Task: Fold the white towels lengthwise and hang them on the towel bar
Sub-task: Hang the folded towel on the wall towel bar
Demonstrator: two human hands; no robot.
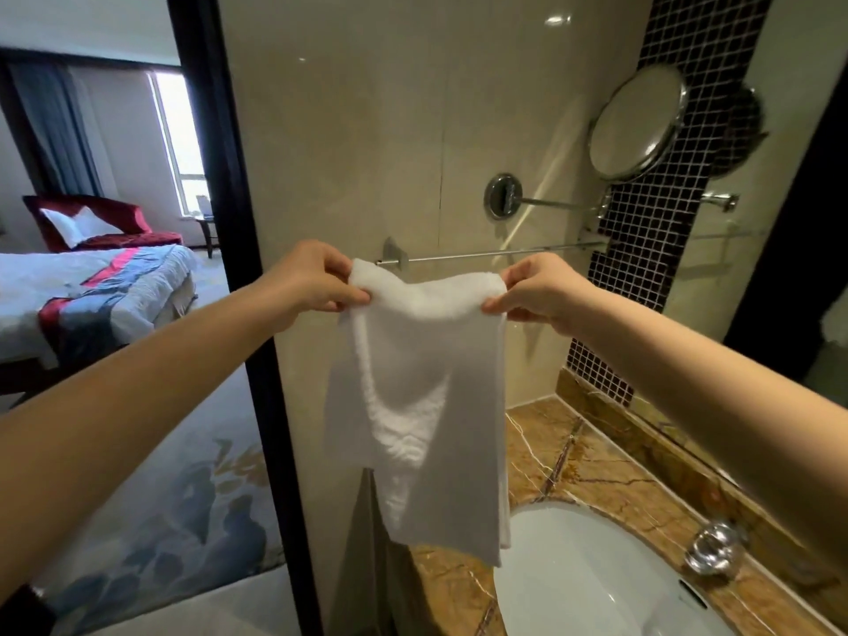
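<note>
A white towel [422,397] hangs folded from its top edge, held up in front of the beige wall. My left hand [307,280] pinches its upper left corner and my right hand [537,289] pinches its upper right corner. The towel's top edge sits just below and in front of the chrome towel bar [504,253], which runs along the wall from a square mount on the left towards the black mosaic tiles. The bar carries nothing. The towel's lower end hangs over the left edge of the counter.
A white basin [573,585] sits in a brown marble counter [610,470] below, with a chrome tap knob [713,550] at the right. A round swing-arm mirror [638,123] juts out above the bar. A dark door frame [238,268] at the left opens onto a bedroom.
</note>
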